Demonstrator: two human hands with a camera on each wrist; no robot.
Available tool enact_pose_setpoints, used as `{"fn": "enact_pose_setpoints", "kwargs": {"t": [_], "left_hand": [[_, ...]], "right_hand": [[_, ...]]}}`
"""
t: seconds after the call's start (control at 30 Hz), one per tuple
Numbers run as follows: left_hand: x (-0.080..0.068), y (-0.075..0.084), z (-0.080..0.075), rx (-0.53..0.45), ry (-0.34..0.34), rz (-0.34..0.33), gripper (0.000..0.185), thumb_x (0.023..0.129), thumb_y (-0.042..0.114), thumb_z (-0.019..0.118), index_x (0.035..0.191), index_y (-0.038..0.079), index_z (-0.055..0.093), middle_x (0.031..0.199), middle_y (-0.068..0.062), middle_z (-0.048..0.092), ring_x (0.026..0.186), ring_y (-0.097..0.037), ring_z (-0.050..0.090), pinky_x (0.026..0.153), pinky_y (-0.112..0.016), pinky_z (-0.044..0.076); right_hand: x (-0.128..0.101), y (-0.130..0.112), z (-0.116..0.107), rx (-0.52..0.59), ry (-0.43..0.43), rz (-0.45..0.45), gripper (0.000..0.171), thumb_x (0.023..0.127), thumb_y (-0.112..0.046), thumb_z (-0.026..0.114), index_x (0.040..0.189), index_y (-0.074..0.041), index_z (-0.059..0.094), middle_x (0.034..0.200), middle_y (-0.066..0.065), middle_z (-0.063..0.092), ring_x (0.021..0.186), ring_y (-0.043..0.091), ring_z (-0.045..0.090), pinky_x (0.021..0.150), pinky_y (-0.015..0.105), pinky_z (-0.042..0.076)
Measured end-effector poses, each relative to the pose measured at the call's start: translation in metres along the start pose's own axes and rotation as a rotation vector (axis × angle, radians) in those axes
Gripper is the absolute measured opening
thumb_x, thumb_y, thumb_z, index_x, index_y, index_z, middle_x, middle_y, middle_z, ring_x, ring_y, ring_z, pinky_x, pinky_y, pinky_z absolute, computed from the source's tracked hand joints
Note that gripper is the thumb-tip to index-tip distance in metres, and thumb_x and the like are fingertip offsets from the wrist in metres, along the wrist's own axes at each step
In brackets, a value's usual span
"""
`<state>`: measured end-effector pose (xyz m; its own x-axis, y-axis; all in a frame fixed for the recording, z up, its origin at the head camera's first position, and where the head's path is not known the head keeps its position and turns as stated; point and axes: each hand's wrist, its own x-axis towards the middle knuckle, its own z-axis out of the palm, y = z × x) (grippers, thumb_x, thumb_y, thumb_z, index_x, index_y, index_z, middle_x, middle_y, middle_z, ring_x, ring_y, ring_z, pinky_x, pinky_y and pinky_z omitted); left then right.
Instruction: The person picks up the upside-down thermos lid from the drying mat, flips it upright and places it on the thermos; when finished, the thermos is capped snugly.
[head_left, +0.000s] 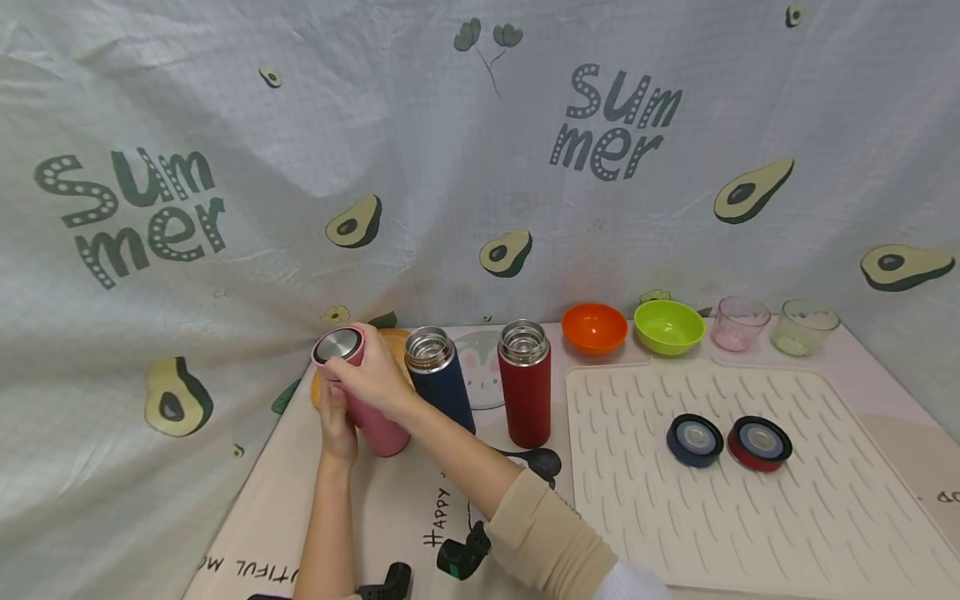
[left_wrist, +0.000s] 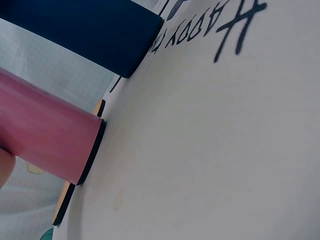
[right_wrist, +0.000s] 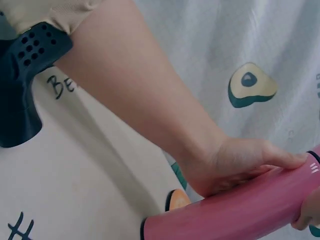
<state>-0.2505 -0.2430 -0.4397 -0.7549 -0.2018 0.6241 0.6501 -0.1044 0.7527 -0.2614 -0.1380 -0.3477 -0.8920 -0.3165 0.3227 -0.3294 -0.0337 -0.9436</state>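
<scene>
A pink thermos (head_left: 381, 423) with a steel-topped pink lid (head_left: 339, 342) is at the left of the table in the head view. My left hand (head_left: 337, 423) grips its body, the thumb lying along the side in the right wrist view. Around the lid curl the fingers of my right hand (head_left: 372, 373); only a bit of that hand shows at the edge of the right wrist view. The thermos's base (left_wrist: 90, 152) is at the tabletop. Just right of it stands a blue thermos (head_left: 442, 387) without a lid, then a lidless red thermos (head_left: 527, 400).
A blue lid (head_left: 695, 440) and a red lid (head_left: 759, 443) lie on a cream ridged mat (head_left: 622, 517). Behind it are an orange bowl (head_left: 594, 329), a green bowl (head_left: 670, 327), and two glass cups (head_left: 740, 323). A black spoon (head_left: 542, 461) lies before the red thermos.
</scene>
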Motion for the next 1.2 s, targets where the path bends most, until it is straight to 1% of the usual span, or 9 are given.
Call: {"fn": "enact_pose_setpoints", "kwargs": {"t": [0.1,0.17,0.37,0.47,0.6,0.83,1.0,1.1,1.2], "left_hand": [[-0.0015,0.0004,0.0004,-0.017,0.007,-0.003,0.061,0.092,0.046,0.044,0.141,0.011,0.03,0.13,-0.005,0.042,0.117,-0.018,0.037,0.096,-0.023,0.031],[-0.002,0.0012,0.001,-0.029,0.008,-0.003,0.057,0.093,0.043,0.043,0.139,0.011,0.032,0.129,-0.004,0.043,0.116,-0.017,0.039,0.095,-0.023,0.032],[-0.0003,0.0009,0.0019,-0.061,0.0,0.008,0.048,0.095,0.036,0.042,0.137,0.012,0.039,0.126,-0.004,0.047,0.113,-0.016,0.043,0.094,-0.024,0.035],[-0.0018,0.0009,0.0014,-0.063,0.014,-0.002,0.048,0.094,0.038,0.045,0.134,0.012,0.041,0.124,-0.003,0.048,0.112,-0.015,0.043,0.093,-0.023,0.034],[-0.003,0.0016,0.0007,-0.055,0.025,-0.004,0.05,0.094,0.039,0.045,0.136,0.012,0.04,0.126,-0.003,0.047,0.114,-0.016,0.041,0.095,-0.023,0.033],[-0.0047,-0.0008,0.001,-0.042,0.039,0.009,0.049,0.095,0.036,0.044,0.136,0.012,0.04,0.126,-0.004,0.048,0.113,-0.016,0.044,0.094,-0.023,0.035],[-0.0056,0.0004,0.0008,-0.039,0.051,0.002,0.053,0.093,0.04,0.047,0.137,0.013,0.039,0.127,-0.004,0.047,0.113,-0.016,0.043,0.092,-0.023,0.036],[-0.0052,0.0009,0.0008,-0.04,0.046,0.003,0.051,0.094,0.038,0.046,0.137,0.013,0.039,0.126,-0.004,0.048,0.112,-0.017,0.044,0.091,-0.024,0.037],[-0.0053,0.0003,0.0009,-0.042,0.034,0.001,0.049,0.095,0.036,0.044,0.138,0.013,0.038,0.127,-0.004,0.047,0.113,-0.017,0.044,0.092,-0.024,0.037]], "right_hand": [[0.0005,-0.0012,-0.0004,0.066,-0.033,0.013,0.055,0.077,-0.017,0.067,0.126,-0.007,0.045,0.107,-0.003,0.054,0.091,0.005,0.053,0.078,0.019,0.044],[0.0001,-0.0009,-0.0004,0.08,-0.018,0.028,0.057,0.076,-0.019,0.071,0.125,-0.009,0.044,0.106,-0.004,0.053,0.091,0.005,0.053,0.077,0.019,0.045],[-0.0001,0.0007,0.0013,-0.072,0.116,-0.03,0.061,0.069,-0.031,0.078,0.117,-0.013,0.044,0.105,-0.005,0.048,0.094,0.005,0.049,0.076,0.019,0.044],[-0.0014,-0.0007,0.0007,-0.085,0.074,-0.04,0.06,0.073,-0.029,0.074,0.122,-0.01,0.045,0.108,-0.003,0.051,0.094,0.006,0.049,0.077,0.019,0.043],[-0.0015,0.0007,-0.0015,-0.027,-0.012,-0.02,0.061,0.077,-0.026,0.07,0.129,-0.009,0.043,0.111,-0.001,0.053,0.094,0.006,0.052,0.077,0.02,0.044],[-0.0015,0.0032,-0.0011,-0.1,0.042,-0.031,0.068,0.07,-0.033,0.078,0.124,-0.012,0.041,0.109,-0.003,0.05,0.095,0.007,0.05,0.077,0.02,0.045],[-0.0014,0.0019,-0.0023,-0.003,-0.034,-0.029,0.062,0.076,-0.025,0.072,0.129,-0.009,0.043,0.11,-0.001,0.054,0.092,0.006,0.053,0.076,0.02,0.045],[-0.0018,0.003,-0.0023,0.021,-0.015,-0.018,0.062,0.075,-0.027,0.075,0.126,-0.012,0.044,0.108,-0.003,0.054,0.091,0.005,0.053,0.075,0.02,0.046],[-0.0026,0.0043,-0.0021,-0.015,0.019,-0.029,0.061,0.074,-0.03,0.075,0.124,-0.014,0.044,0.108,-0.004,0.054,0.092,0.005,0.053,0.074,0.02,0.046]]}}
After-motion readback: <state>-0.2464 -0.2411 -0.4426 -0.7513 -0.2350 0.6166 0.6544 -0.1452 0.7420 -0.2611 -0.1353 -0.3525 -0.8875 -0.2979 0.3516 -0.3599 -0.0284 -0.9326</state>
